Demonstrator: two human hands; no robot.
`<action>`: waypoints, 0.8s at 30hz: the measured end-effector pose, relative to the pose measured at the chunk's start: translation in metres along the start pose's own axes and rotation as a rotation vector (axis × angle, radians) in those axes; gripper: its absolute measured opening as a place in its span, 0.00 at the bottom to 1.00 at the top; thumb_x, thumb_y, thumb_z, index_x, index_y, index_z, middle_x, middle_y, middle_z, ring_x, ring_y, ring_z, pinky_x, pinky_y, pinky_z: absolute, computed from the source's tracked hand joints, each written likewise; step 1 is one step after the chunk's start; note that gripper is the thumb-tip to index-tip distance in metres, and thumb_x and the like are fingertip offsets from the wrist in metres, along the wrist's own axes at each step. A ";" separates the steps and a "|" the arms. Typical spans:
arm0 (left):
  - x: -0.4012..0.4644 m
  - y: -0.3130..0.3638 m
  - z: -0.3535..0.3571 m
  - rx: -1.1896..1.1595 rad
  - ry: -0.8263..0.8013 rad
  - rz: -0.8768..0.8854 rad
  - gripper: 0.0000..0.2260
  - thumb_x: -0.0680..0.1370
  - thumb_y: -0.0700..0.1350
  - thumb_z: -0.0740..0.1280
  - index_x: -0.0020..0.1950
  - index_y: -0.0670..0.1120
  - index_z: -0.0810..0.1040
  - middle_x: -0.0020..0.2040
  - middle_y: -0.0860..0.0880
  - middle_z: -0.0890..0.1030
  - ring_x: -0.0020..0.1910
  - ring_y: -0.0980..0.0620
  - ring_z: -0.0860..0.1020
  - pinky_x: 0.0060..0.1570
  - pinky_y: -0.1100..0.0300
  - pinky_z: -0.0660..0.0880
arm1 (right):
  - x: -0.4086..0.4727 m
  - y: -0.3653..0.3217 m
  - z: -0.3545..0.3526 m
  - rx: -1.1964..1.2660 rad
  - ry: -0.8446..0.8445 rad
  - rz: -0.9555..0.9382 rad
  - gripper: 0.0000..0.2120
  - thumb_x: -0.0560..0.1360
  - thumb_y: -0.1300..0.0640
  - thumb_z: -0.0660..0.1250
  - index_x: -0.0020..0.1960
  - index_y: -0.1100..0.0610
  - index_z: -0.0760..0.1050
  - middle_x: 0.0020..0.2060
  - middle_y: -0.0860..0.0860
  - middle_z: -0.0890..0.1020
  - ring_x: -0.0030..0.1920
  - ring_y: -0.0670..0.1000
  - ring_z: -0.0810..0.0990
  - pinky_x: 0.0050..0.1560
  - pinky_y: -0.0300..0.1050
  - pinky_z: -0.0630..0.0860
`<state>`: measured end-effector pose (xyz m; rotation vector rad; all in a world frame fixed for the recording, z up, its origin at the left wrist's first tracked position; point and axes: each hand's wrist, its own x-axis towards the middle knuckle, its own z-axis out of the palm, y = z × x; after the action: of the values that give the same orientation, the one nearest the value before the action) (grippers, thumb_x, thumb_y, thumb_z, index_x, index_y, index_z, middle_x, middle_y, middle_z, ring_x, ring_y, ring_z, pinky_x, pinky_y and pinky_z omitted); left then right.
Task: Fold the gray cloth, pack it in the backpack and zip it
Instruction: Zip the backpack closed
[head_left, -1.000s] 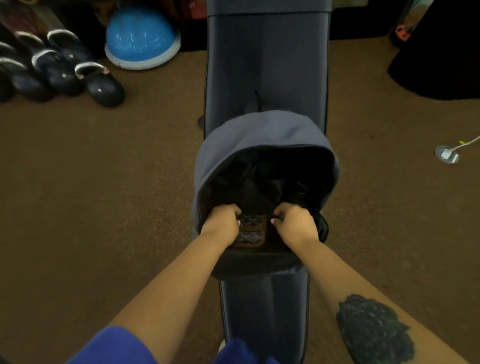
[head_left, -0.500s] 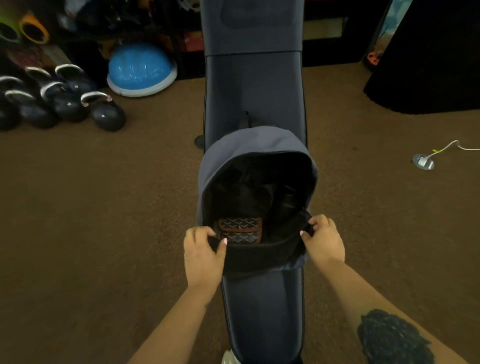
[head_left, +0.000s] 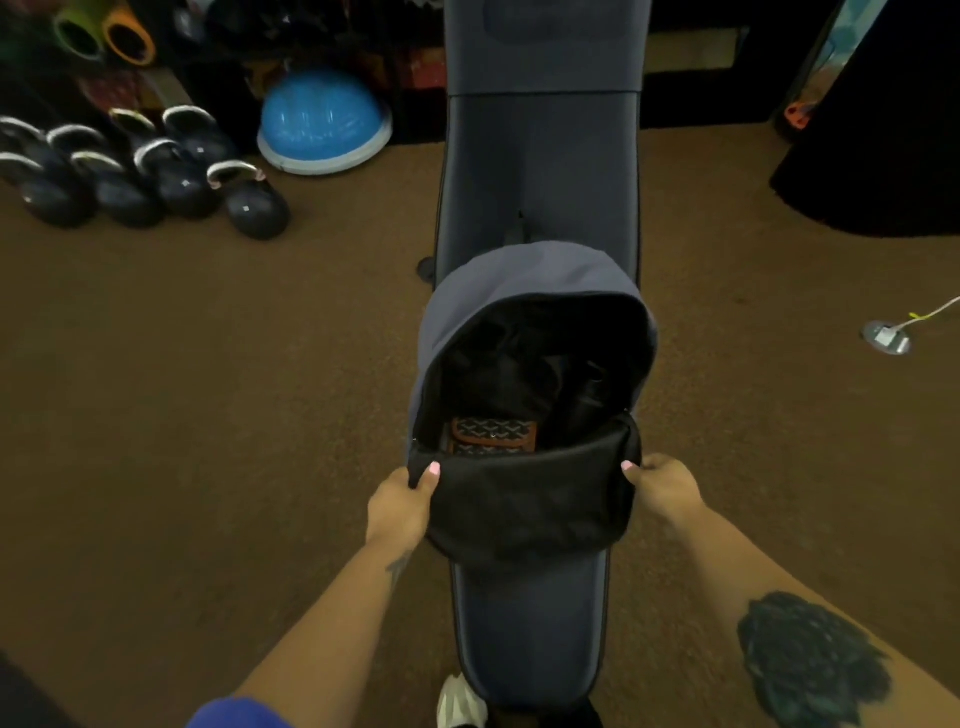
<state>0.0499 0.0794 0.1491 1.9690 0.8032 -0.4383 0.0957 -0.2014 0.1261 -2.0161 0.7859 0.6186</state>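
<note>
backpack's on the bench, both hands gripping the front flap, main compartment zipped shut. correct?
Not quite. In the head view the backpack lies on the bench with the left hand and right hand gripping its front flap, but the main compartment is wide open, with a patterned pouch showing inside.

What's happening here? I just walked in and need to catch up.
A person is packing a gray backpack that lies on a padded bench. The left hand and right hand each grip a side of its black front flap, holding it open. A patterned pouch sits inside. It isn't zipped yet.
</note>
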 end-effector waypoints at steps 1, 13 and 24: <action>-0.002 0.001 -0.003 -0.030 0.006 -0.022 0.10 0.79 0.54 0.61 0.46 0.48 0.74 0.44 0.50 0.78 0.47 0.49 0.77 0.46 0.56 0.71 | -0.003 0.000 -0.003 0.024 -0.005 0.007 0.16 0.78 0.56 0.63 0.58 0.68 0.73 0.56 0.64 0.78 0.57 0.63 0.77 0.58 0.57 0.72; -0.025 0.057 -0.024 -0.656 0.005 -0.314 0.11 0.78 0.42 0.65 0.57 0.37 0.76 0.40 0.44 0.79 0.35 0.50 0.77 0.19 0.64 0.72 | -0.049 -0.068 -0.058 0.344 -0.101 -0.138 0.13 0.76 0.62 0.65 0.60 0.59 0.72 0.55 0.57 0.76 0.52 0.59 0.79 0.41 0.46 0.80; -0.037 0.091 -0.019 -0.833 -0.009 -0.308 0.13 0.79 0.38 0.62 0.61 0.32 0.73 0.38 0.40 0.78 0.31 0.48 0.78 0.19 0.66 0.74 | -0.108 -0.152 -0.043 -0.748 -0.118 -0.805 0.27 0.68 0.39 0.70 0.65 0.45 0.70 0.51 0.49 0.82 0.53 0.53 0.80 0.52 0.50 0.78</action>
<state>0.0860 0.0500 0.2381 1.0770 1.0720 -0.2268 0.1381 -0.1412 0.3023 -2.6604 -0.4292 0.5714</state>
